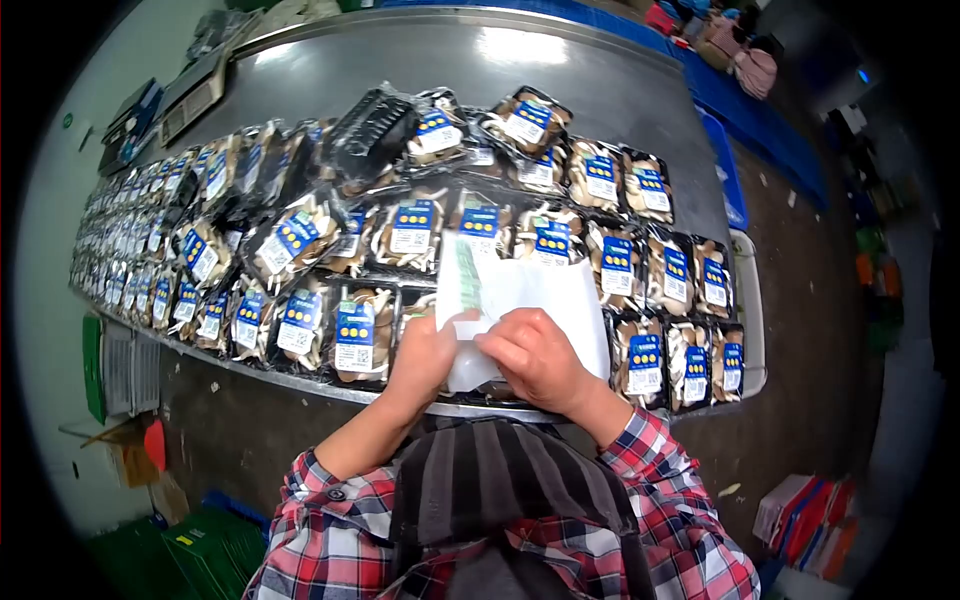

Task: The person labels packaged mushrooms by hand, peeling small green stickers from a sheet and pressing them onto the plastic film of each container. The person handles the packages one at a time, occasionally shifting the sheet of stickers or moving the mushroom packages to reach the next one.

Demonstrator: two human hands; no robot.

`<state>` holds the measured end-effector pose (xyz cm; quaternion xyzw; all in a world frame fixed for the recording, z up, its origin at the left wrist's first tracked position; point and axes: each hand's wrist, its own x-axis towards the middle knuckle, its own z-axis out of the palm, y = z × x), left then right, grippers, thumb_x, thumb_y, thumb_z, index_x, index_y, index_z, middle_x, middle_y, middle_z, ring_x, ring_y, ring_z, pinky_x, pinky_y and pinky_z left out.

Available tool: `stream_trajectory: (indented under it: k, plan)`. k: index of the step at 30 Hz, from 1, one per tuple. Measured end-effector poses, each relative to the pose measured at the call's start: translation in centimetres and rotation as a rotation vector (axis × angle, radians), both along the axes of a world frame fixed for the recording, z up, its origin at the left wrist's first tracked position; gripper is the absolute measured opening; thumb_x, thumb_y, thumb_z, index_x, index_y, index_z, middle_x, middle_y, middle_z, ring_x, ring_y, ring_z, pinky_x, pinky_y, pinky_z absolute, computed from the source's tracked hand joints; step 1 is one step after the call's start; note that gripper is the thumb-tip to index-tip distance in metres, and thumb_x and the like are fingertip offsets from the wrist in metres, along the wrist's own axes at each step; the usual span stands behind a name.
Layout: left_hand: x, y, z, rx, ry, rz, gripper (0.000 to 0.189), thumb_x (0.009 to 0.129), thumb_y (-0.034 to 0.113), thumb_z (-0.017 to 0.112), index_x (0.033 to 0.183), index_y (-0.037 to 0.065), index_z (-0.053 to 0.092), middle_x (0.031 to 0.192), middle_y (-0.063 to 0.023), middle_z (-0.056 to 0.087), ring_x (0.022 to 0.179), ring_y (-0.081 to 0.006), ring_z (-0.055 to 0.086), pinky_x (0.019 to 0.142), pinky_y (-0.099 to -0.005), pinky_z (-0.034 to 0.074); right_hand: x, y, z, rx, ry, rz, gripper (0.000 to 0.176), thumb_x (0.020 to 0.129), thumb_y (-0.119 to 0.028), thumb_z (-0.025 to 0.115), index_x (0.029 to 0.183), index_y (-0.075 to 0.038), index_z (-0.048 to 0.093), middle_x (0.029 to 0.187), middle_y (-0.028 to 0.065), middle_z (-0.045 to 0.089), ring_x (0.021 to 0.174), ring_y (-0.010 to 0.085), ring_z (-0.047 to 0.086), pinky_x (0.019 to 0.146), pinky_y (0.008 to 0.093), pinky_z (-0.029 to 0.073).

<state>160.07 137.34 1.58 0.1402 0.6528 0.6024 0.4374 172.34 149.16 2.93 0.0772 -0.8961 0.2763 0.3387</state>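
I'm pinching the sheet (540, 290) with left hand (425, 352) and right hand (535, 357) both curled tight, peeling it apart I think; next needs a slow, clean pull.

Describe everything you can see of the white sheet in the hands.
The white sheet looks like thin paper, roughly rectangular, with a green printed strip along its left edge. It lies slightly tilted over the mushroom packs at the near edge of the metal table. The left hand and right hand pinch its lower edge, hiding that part.
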Motion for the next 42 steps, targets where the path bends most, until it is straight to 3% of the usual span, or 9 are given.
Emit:
stream_trajectory:
  k: [5, 7, 9, 13, 21, 27, 35, 39, 42]
  plan:
    - [-1.6, -0.7, -0.8, -0.014, 0.487, 0.091, 0.029, 0.086, 0.026, 0.056, 0.092, -0.002, 0.061, 0.076, -0.0035, 0.061, 0.065, -0.0075, 0.054, 0.059, -0.0217, 0.043, 4.9, 2.1, 2.1, -0.603, -0.196, -0.436, 0.03, 0.074, -0.007, 0.063, 0.102, -0.003, 0.053, 0.084, 0.0105, 0.055, 0.079, 0.0255, 0.055, 0.074, 0.0314, 0.044]
    - [-2.9, -1.4, 0.8, 0.142, 0.163, 0.269, 0.026, 0.088, 0.023, 0.052, 0.095, -0.001, 0.061, 0.085, -0.0057, 0.062, 0.071, -0.0087, 0.058, 0.062, -0.0214, 0.045, 8.2, 5.5, 0.3, -0.948, -0.449, -0.502, 0.028, 0.074, -0.015, 0.065, 0.097, -0.001, 0.056, 0.083, 0.0118, 0.058, 0.074, 0.0238, 0.057, 0.07, 0.0315, 0.046]
    - [-4.0, -2.0, 0.9, 0.268, 0.149, 0.368, 0.029, 0.088, 0.023, 0.053, 0.099, -0.003, 0.058, 0.088, -0.0077, 0.063, 0.074, -0.0106, 0.06, 0.066, -0.0226, 0.046, 10.9, 7.0, -3.2, -0.654, -0.8, -0.609, 0.019, 0.078, -0.016, 0.065, 0.086, -0.002, 0.055, 0.069, 0.0014, 0.054, 0.062, 0.0069, 0.049, 0.058, 0.0228, 0.042]
    - [-3.6, -2.0, 1.4, 0.293, 0.138, 0.357, 0.033, 0.088, 0.025, 0.053, 0.103, -0.004, 0.055, 0.092, -0.0084, 0.062, 0.078, -0.0123, 0.059, 0.069, -0.0231, 0.046, 10.9, 6.3, -6.7, -0.701, -0.805, -0.65, 0.019, 0.077, -0.018, 0.066, 0.078, -0.001, 0.057, 0.061, -0.0007, 0.052, 0.055, 0.0075, 0.047, 0.053, 0.0228, 0.041]
    - [-3.7, -2.5, 1.0, 0.232, 0.112, 0.332, 0.03, 0.089, 0.023, 0.052, 0.103, -0.003, 0.057, 0.094, -0.0082, 0.061, 0.081, -0.0108, 0.057, 0.073, -0.0225, 0.044, 7.7, 6.1, -9.6, -0.057, -0.909, -0.921, 0.035, 0.074, -0.028, 0.064, 0.093, -0.003, 0.05, 0.068, 0.0149, 0.062, 0.065, 0.0353, 0.06, 0.058, 0.0408, 0.047]
    - [-4.8, -2.4, 0.7, 0.236, 0.078, 0.338, 0.029, 0.088, 0.018, 0.051, 0.107, -0.004, 0.052, 0.095, -0.0089, 0.06, 0.081, -0.0124, 0.058, 0.072, -0.0241, 0.045, 8.0, 15.0, -11.2, -0.387, -0.436, -0.933, 0.04, 0.075, -0.012, 0.066, 0.106, 0.0, 0.043, 0.071, 0.0068, 0.054, 0.064, 0.0168, 0.055, 0.06, 0.0287, 0.045]
    - [-4.1, -2.0, 0.8, 0.126, -0.05, 0.175, 0.033, 0.083, 0.005, 0.054, 0.113, -0.006, 0.047, 0.106, -0.0111, 0.056, 0.092, -0.0154, 0.054, 0.083, -0.0275, 0.042, 3.5, 21.5, -10.7, -0.766, -0.548, -0.8, 0.036, 0.073, -0.007, 0.064, 0.103, -0.003, 0.046, 0.077, 0.0046, 0.055, 0.071, 0.0138, 0.053, 0.064, 0.0274, 0.044]
    - [-3.3, -0.6, 1.6, 0.095, -0.12, 0.067, 0.032, 0.081, 0.004, 0.054, 0.111, -0.005, 0.048, 0.1, -0.0104, 0.059, 0.086, -0.0164, 0.058, 0.077, -0.0279, 0.045, 3.0, 21.5, -11.5, -0.02, -0.615, -1.054, 0.044, 0.07, -0.014, 0.067, 0.107, -0.005, 0.045, 0.095, 0.0139, 0.052, 0.083, 0.0317, 0.056, 0.073, 0.0389, 0.046]
    - [-2.9, 0.0, 0.2, 0.091, -0.162, 0.022, 0.034, 0.079, 0.005, 0.057, 0.11, -0.005, 0.049, 0.099, -0.0103, 0.06, 0.085, -0.0175, 0.059, 0.073, -0.0282, 0.048, 2.5, 21.2, -8.4, -0.085, -0.381, -0.999, 0.032, 0.073, -0.008, 0.063, 0.101, -0.003, 0.048, 0.094, 0.0143, 0.051, 0.083, 0.0285, 0.054, 0.068, 0.0367, 0.044]
